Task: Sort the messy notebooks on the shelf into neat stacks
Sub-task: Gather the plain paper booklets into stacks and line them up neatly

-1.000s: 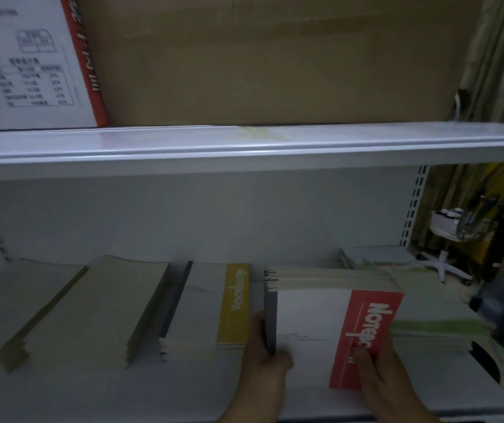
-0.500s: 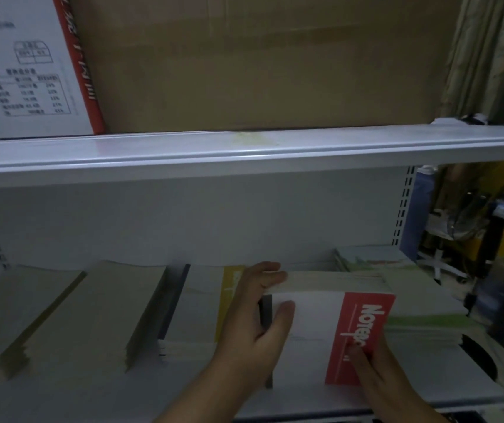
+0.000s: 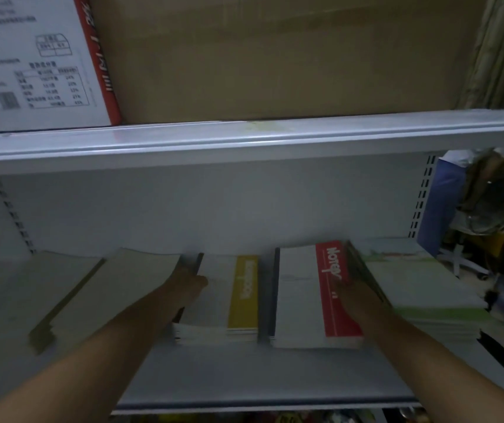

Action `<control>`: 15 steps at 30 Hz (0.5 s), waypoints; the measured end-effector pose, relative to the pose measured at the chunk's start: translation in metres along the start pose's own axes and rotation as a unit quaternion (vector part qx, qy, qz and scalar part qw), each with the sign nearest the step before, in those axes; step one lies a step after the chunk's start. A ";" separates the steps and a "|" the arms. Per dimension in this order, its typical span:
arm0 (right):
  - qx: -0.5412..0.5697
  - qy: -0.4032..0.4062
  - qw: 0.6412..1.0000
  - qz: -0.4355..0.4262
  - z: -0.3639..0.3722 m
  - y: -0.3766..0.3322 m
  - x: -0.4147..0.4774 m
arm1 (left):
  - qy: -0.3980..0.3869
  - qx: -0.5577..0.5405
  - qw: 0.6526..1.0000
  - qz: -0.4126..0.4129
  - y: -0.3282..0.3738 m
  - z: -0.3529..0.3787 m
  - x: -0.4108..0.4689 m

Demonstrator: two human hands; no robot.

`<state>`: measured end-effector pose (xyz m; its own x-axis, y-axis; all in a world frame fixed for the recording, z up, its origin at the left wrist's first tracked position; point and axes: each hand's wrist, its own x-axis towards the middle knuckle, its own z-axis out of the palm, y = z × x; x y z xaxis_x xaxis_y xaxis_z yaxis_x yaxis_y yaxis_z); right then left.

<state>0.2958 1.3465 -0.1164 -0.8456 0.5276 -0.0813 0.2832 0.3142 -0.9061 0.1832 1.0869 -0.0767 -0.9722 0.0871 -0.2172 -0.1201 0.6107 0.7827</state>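
- The lower shelf (image 3: pixel 244 377) carries four piles of notebooks in a row. The step in hand looks like squaring the two middle ones, so both are best pushed to one common front line with even gaps.
- The brown stack (image 3: pixel 116 297) at the left is fanned out in steps and probably needs the most work next. The green stack (image 3: pixel 412 288) at the right also lies askew.
- The red-banded stack (image 3: pixel 299 294) lies right of centre, just beside the green one. Its white cover has a red strip and its front edges are nearly flush. Pressing on side and front together should keep the covers from sliding.
- The yellow-banded stack (image 3: pixel 223 300) lies just left of it. Its front corner is ragged, so it wants tapping flush.
- The right hand (image 3: pixel 351 296) lies along the red stack's right edge. It is blurred, so I cannot tell whether it grips.
- The left hand (image 3: pixel 188 282) touches the yellow stack's left edge. Its fingers are hidden in the gap, so I cannot tell its hold.
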 end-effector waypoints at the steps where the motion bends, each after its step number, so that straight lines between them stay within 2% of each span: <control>1: 0.007 -0.014 0.999 0.036 0.004 0.002 0.007 | 0.000 -0.018 0.999 -0.031 -0.001 0.001 0.003; 4: 0.020 -0.038 0.994 0.097 0.015 0.009 0.021 | 0.001 -0.056 0.993 -0.102 -0.008 0.004 0.010; 9: -0.013 -0.081 0.989 0.120 0.021 -0.003 0.025 | -0.004 -0.120 0.985 -0.127 -0.017 0.000 0.017; 12: 0.002 -0.081 0.990 0.118 0.020 -0.006 0.028 | -0.011 -0.145 0.981 -0.128 -0.020 -0.002 0.017; 15: 0.052 -0.028 0.993 0.099 0.020 -0.003 0.031 | -0.018 -0.154 0.981 -0.116 -0.019 -0.001 0.010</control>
<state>0.2594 1.3461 -0.1243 -0.8026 0.5254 -0.2825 0.4003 0.1231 -0.9081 0.1755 1.0749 -0.0934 -0.9049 0.0055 -0.4257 -0.3969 0.3505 0.8483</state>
